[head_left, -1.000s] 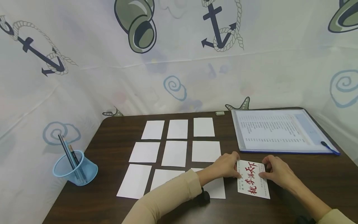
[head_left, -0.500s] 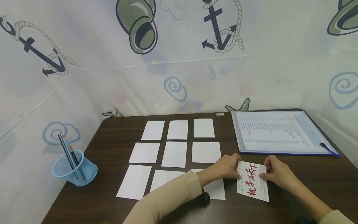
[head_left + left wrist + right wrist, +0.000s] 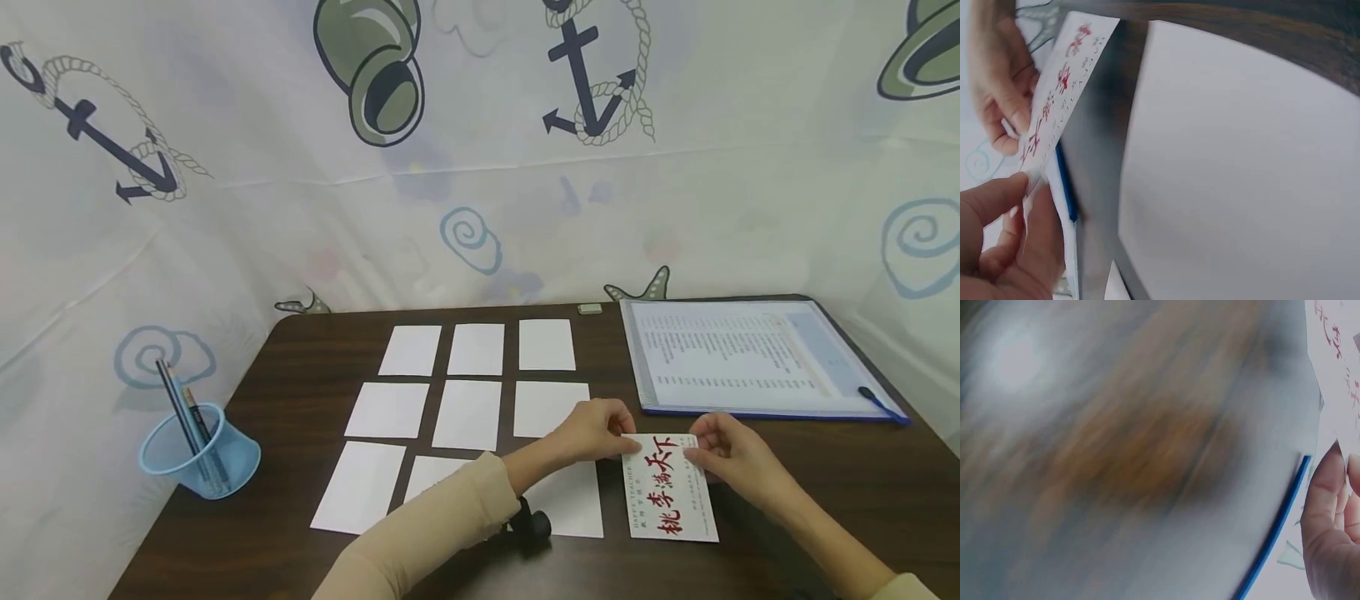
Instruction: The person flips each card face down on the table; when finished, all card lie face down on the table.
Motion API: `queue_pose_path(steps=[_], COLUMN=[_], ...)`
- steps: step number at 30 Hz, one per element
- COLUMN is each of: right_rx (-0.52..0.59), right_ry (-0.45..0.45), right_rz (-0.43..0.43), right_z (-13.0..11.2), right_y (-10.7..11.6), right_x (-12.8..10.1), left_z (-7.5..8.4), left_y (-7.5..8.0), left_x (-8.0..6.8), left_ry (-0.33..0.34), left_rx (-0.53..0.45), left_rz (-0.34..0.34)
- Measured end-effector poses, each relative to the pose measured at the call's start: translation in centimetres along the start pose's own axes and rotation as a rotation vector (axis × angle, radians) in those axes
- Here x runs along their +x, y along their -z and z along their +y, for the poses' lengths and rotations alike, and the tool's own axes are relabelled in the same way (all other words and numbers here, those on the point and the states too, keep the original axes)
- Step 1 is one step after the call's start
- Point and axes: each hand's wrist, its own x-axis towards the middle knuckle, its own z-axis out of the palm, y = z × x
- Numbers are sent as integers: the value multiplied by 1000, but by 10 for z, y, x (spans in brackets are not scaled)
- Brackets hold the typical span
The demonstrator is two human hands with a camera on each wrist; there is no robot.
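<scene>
A white card [image 3: 663, 492] with large red Chinese characters and small print is held between both hands at the right of the table. My left hand [image 3: 596, 432] pinches its upper left corner between thumb and fingers. At the upper right corner my right hand [image 3: 738, 458] pinches it the same way. In the left wrist view the card [image 3: 1060, 94] is tilted, standing off the table, with the left thumb [image 3: 997, 197] on its near end. The right wrist view shows the right hand [image 3: 1332, 531] at the card's edge [image 3: 1338, 381].
Several blank white sheets [image 3: 467, 414] lie in rows left of the hands; the left forearm crosses over the front ones. A blue-edged board [image 3: 735, 358] with printed text and a dark pen [image 3: 883, 403] lies back right. A light-blue pencil cup [image 3: 198, 454] stands at left.
Both hands have shifted a little left with the card, and its lower edge has swung level, so it now faces the head camera more squarely.
</scene>
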Motion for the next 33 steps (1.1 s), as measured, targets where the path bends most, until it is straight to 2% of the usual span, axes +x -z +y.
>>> queue_pose_path(steps=[3,4,6,11,14,18,21,25,27,33], right_rx=[34,45,69,72,-60,-208,-175,-169,-200,-365], right_ry=[-23,-26,-43,-53,22,198,288,322,349,470], right_rz=[-1,-2,-4,18,134,327,311,244,247,325], right_z=[-6,-8,-10,-14,-23,-42,-56,-66,-67,-70], right_y=[-2,-2,-3,-8,-14,-31,-48,-65,-69,-70], right_x=[2,3,3,3,2,-2,-8,-16,-18,-20], left_z=[-1,-2,-3,-4,-3,-2,-1,0,1,5], left_y=[8,10,13,17,20,25,28,30,30,30], left_x=[-3,-3,-4,-6,-8,-7,-7,-8,-8,-10], left_ry=[94,112,134,161,168,173,179,181,176,152], left_rx=[-270,-328,-384,-439,-452,-465,-477,-492,-501,-513], left_rz=[-50,-61,-77,-91,-72,-21,9,24,32,77])
